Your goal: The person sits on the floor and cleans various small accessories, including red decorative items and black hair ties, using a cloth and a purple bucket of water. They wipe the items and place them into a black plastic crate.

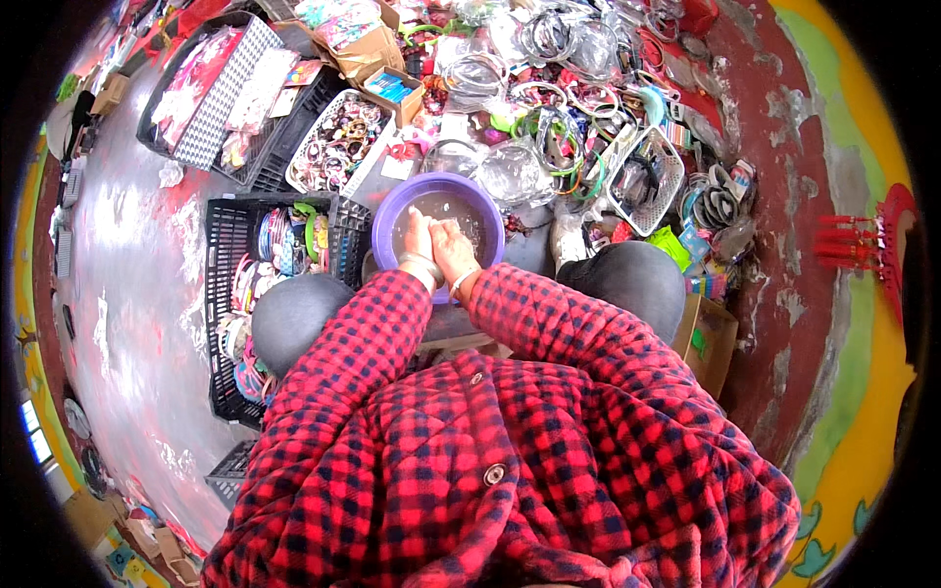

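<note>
My left hand point(419, 241) and my right hand point(452, 249) are pressed together over a purple basin point(386, 218). Murky water point(461, 204) with small pale specks fills the lower part of the basin. The fingers of my right hand are closed against my left palm, and the fingertips of the left point toward the far rim. Whatever lies between the palms, if anything, is hidden. A pale band point(420, 266) circles my left wrist, and a thin bracelet point(460, 282) is on my right one.
Left of the basin stands a black crate point(223, 294) of headbands. Beyond it, a white basket point(369, 163) holds small hair accessories. A heap of bagged hoops point(515, 174) spreads past the basin. Another white basket point(670, 186) sits to the right. A cardboard box point(708, 338) is by my right knee.
</note>
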`<state>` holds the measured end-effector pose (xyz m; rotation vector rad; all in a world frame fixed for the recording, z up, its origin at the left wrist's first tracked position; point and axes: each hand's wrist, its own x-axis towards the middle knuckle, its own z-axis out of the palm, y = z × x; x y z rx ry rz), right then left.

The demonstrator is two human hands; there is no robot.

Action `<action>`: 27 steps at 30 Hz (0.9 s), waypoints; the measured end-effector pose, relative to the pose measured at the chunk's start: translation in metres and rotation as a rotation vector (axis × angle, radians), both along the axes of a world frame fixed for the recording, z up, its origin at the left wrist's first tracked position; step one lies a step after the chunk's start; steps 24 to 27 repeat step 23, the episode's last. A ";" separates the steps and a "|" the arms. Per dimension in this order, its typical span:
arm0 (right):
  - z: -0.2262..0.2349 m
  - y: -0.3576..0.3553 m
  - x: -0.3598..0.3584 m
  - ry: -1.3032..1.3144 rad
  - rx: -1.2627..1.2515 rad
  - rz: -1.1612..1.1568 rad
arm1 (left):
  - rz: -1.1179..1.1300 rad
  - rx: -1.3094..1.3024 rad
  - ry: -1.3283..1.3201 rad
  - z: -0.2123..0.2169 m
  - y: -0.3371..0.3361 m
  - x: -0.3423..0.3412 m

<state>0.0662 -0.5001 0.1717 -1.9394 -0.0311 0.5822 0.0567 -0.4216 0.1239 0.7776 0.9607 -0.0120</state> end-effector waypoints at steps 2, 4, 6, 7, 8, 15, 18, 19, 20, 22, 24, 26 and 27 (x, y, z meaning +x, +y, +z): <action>0.002 -0.002 0.005 0.036 0.057 -0.078 | -0.013 0.007 -0.008 0.068 -0.020 0.004; 0.000 -0.002 0.007 0.080 0.097 -0.120 | 0.009 -0.167 -0.001 0.064 -0.019 0.004; -0.017 0.000 0.008 0.129 0.118 -0.138 | -0.010 -0.129 0.044 0.067 -0.022 0.002; -0.046 0.002 0.009 0.143 0.190 -0.170 | -0.022 -0.102 0.083 0.076 -0.026 0.004; -0.075 0.003 0.011 0.157 0.262 -0.210 | -0.050 -0.090 0.098 0.080 -0.030 0.006; -0.021 -0.004 0.014 0.293 0.325 -0.134 | -0.106 -0.026 -0.028 0.040 -0.029 0.002; -0.025 -0.005 0.016 0.471 0.335 -0.170 | -0.112 0.180 0.055 0.054 -0.034 0.002; -0.023 -0.004 0.017 0.506 0.340 -0.162 | -0.112 0.187 0.062 0.051 -0.033 0.002; -0.021 -0.004 0.016 0.509 0.398 -0.211 | -0.112 0.194 0.069 0.048 -0.033 0.002; -0.020 -0.002 0.013 0.514 0.515 -0.314 | -0.129 0.204 0.078 0.053 -0.034 0.002; -0.019 -0.003 0.013 0.514 0.515 -0.315 | -0.138 0.209 0.083 0.055 -0.034 0.002; -0.019 -0.003 0.013 0.514 0.515 -0.315 | -0.138 0.209 0.083 0.055 -0.034 0.002; -0.019 -0.003 0.013 0.514 0.515 -0.315 | -0.138 0.209 0.083 0.055 -0.034 0.002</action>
